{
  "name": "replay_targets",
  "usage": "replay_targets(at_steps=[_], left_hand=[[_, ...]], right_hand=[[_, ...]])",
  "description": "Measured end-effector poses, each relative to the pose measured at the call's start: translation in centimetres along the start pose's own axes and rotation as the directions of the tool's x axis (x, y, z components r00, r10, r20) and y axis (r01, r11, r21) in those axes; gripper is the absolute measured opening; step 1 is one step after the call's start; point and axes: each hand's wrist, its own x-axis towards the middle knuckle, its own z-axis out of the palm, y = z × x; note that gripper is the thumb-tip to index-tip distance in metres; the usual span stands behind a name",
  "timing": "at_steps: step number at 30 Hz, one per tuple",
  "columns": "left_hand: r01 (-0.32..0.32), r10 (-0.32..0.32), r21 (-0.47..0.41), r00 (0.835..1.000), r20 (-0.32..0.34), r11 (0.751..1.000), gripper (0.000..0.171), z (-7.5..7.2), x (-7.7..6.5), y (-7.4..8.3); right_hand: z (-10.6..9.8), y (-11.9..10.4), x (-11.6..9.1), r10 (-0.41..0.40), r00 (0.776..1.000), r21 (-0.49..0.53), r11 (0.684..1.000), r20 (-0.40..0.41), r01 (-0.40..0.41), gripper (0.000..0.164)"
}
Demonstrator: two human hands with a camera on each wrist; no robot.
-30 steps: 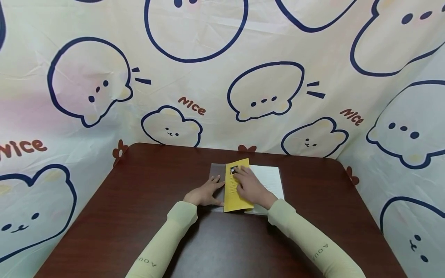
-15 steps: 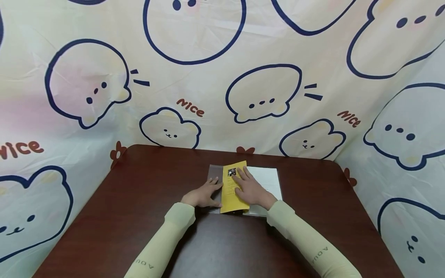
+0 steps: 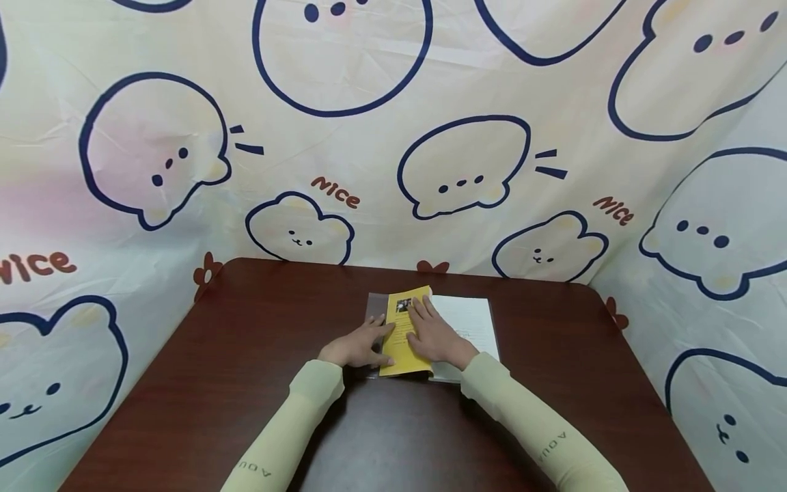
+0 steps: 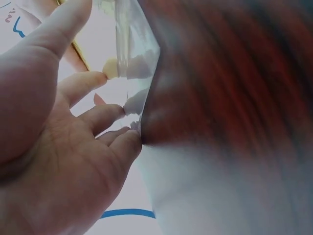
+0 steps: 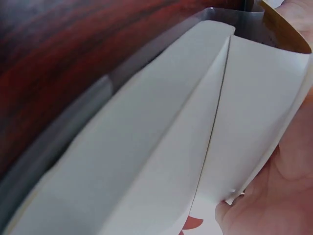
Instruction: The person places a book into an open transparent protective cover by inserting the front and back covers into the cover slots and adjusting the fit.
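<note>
A book lies opened on the table, with a white printed page (image 3: 470, 318) at its right side. Its yellow cover (image 3: 399, 348), bearing a small dark picture, is turned to the left over a clear plastic book cover (image 3: 376, 303). My left hand (image 3: 356, 344) rests on the plastic, its thumb and fingertips at the yellow cover's left edge. In the left wrist view, the fingers (image 4: 88, 88) are spread and touch the clear film (image 4: 142, 63). Flat on the yellow cover lies my right hand (image 3: 435, 333). White pages (image 5: 161, 132) fan beside it in the right wrist view.
The dark brown wooden table (image 3: 258, 321) extends around the book on all sides. A cartoon-printed cloth (image 3: 381, 150) hangs behind the table's far edge and along its sides.
My right hand has moved a little to the left across the yellow cover, and its fingers now lie flatter. The yellow cover has shifted slightly left over the plastic. My left hand stays nearly in place.
</note>
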Motion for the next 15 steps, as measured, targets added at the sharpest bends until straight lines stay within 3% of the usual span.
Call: replay_targets(at_steps=[7, 10, 15], left_hand=[[-0.062, 0.062, -0.022, 0.998, 0.014, 0.998, 0.083, 0.07, 0.01, -0.1], [-0.061, 0.061, -0.01, 0.998, 0.02, 0.998, 0.083, -0.01, 0.07, -0.02], [-0.041, 0.04, 0.003, 0.999, 0.017, 0.999, 0.083, -0.23, -0.1, -0.19]], right_hand=[[0.94, -0.73, 0.52, -0.011, 0.998, -0.015, 1.0, 0.063, 0.012, 0.066], [0.99, -0.75, 0.57, 0.0, 0.998, 0.006, 1.0, 0.07, -0.001, 0.067], [0.42, -0.27, 0.63, -0.058, 0.996, 0.076, 0.996, 0.075, 0.052, 0.069]])
